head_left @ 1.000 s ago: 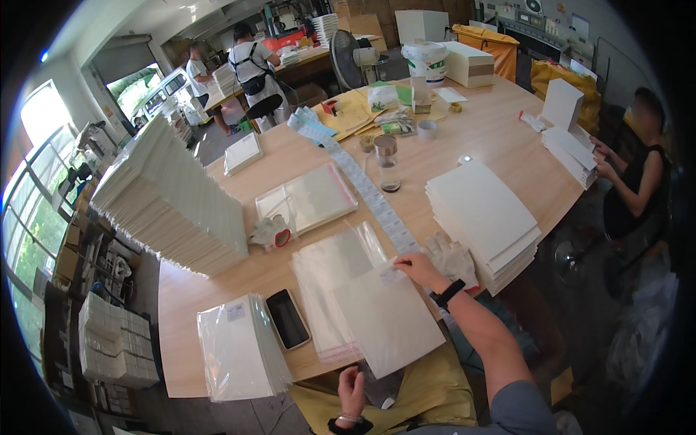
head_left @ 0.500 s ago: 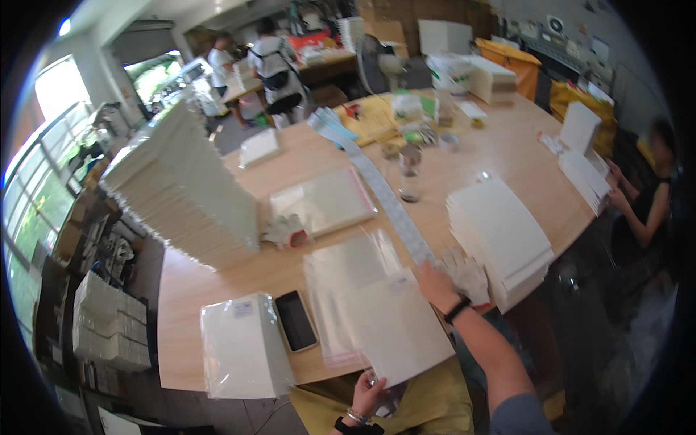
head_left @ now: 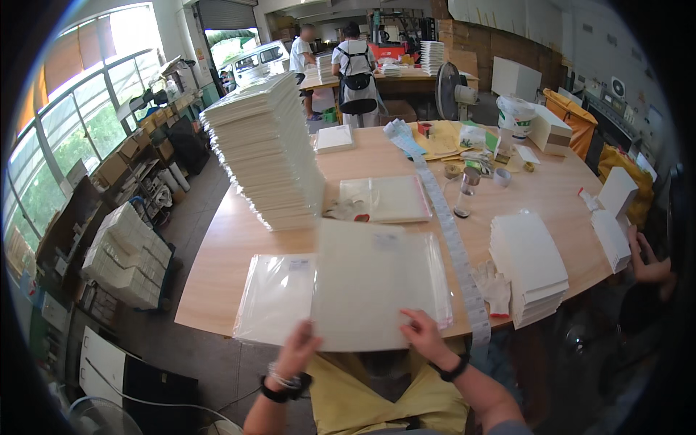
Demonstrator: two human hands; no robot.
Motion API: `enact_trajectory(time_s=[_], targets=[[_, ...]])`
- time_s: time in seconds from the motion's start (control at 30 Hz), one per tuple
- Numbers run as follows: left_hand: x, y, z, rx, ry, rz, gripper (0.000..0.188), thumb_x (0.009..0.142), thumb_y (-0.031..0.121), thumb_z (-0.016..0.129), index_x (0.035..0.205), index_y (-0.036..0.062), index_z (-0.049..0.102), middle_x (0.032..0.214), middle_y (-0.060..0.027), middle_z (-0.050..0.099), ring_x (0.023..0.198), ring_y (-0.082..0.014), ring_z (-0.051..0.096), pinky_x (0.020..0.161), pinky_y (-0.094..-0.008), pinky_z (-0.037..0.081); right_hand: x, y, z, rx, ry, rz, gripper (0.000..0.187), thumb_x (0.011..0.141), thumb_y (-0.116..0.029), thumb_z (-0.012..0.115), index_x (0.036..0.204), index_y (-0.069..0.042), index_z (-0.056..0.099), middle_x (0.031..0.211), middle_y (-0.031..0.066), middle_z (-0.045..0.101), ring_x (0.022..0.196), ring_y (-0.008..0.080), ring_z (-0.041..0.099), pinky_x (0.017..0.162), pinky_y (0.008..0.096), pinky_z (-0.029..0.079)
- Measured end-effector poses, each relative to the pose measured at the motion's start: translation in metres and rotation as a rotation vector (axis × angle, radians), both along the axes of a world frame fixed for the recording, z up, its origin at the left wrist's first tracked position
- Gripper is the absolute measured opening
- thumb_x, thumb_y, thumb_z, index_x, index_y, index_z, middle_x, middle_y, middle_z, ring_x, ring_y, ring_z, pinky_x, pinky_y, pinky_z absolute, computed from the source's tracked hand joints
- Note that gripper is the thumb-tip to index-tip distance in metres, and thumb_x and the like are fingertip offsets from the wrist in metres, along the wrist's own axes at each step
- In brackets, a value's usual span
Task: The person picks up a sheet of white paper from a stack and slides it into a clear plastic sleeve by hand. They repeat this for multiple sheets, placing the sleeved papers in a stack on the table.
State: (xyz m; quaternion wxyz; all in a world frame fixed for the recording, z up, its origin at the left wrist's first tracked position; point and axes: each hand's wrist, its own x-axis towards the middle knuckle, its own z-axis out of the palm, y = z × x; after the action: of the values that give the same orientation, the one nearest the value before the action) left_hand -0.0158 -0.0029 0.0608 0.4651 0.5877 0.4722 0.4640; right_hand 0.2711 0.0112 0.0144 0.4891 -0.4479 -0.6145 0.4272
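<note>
Between my hands a flat white panel (head_left: pixel 359 290) with a small label near its upper right corner is held up, tilted, over the table's front edge. My left hand (head_left: pixel 299 349) grips its lower left corner. At the lower right edge my right hand (head_left: pixel 426 335) pinches it with thumb and fingers. Clear plastic bags (head_left: pixel 436 279) lie partly hidden behind the panel. Left of it rests a plastic-wrapped white pack (head_left: pixel 274 297), also labelled. A long strip of labels (head_left: pixel 453 250) runs down the table to the right and hangs over the front edge.
A tall wrapped stack (head_left: pixel 268 156) rises at the left. White work gloves (head_left: pixel 493 288) lie beside a stack of white panels (head_left: pixel 529 261). A glass jar (head_left: pixel 466 192) and tape rolls (head_left: pixel 502 177) stand farther back. A co-worker's hands (head_left: pixel 647 257) are at the right edge.
The panel has been lifted and moved left, now covering the phone. My right hand has left the label strip and taken the panel's right edge. The head view has turned and risen.
</note>
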Motion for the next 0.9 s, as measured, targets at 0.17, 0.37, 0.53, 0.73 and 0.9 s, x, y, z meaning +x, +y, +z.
enact_trajectory(time_s=[0.17,0.37,0.53,0.73,0.9], targets=[[-0.151,0.030,-0.032,0.011,0.035,0.319,0.038,0.077,0.003,0.046,0.115,-0.0019,0.046,0.103,-0.0074,0.053,0.090,-0.0127,0.049,0.076,-0.0241,0.040,-0.138,0.045,0.008,0.277,0.012,0.244,0.035,0.080,-0.009,0.056,0.113,-0.001,0.050,0.078,0.0081,0.045,0.059,0.0124,0.053,0.051,0.0237,0.043],[-0.183,0.024,-0.089,0.139,0.042,0.485,0.044,0.076,0.008,0.043,0.118,-0.0040,0.043,0.115,-0.0130,0.049,0.102,-0.0186,0.047,0.088,-0.0282,0.036,-0.192,0.064,-0.028,0.433,-0.337,0.252,0.033,0.082,-0.024,0.054,0.110,-0.006,0.055,0.070,0.0129,0.056,0.061,0.0269,0.056,0.056,0.0347,0.044],[-0.188,0.041,-0.103,0.123,0.500,0.572,0.045,0.080,0.007,0.043,0.124,-0.0028,0.039,0.131,-0.0153,0.035,0.122,-0.0262,0.031,0.100,-0.0348,0.023,-0.155,0.070,-0.030,0.196,-0.176,0.366,0.030,0.083,-0.019,0.052,0.111,-0.008,0.055,0.082,0.0120,0.056,0.071,0.0215,0.054,0.063,0.0298,0.043],[-0.119,-0.003,-0.027,0.678,0.822,0.921,0.038,0.086,0.013,0.046,0.118,-0.0043,0.039,0.121,-0.0199,0.042,0.112,-0.0295,0.040,0.093,-0.0388,0.030,0.038,0.026,-0.001,0.143,-0.351,0.083,0.020,0.081,-0.014,0.056,0.096,-0.002,0.059,0.084,0.0103,0.059,0.077,0.0190,0.057,0.068,0.0280,0.045],[-0.015,-0.007,-0.025,0.489,0.224,0.315,0.011,0.084,0.006,0.048,0.088,-0.0024,0.053,0.070,-0.0097,0.059,0.065,-0.0192,0.057,0.064,-0.0302,0.045,0.225,-0.010,0.032,0.157,-0.955,-0.685,0.025,0.070,-0.016,0.065,0.092,-0.005,0.059,0.079,0.0120,0.056,0.073,0.0293,0.057,0.067,0.0342,0.047]])
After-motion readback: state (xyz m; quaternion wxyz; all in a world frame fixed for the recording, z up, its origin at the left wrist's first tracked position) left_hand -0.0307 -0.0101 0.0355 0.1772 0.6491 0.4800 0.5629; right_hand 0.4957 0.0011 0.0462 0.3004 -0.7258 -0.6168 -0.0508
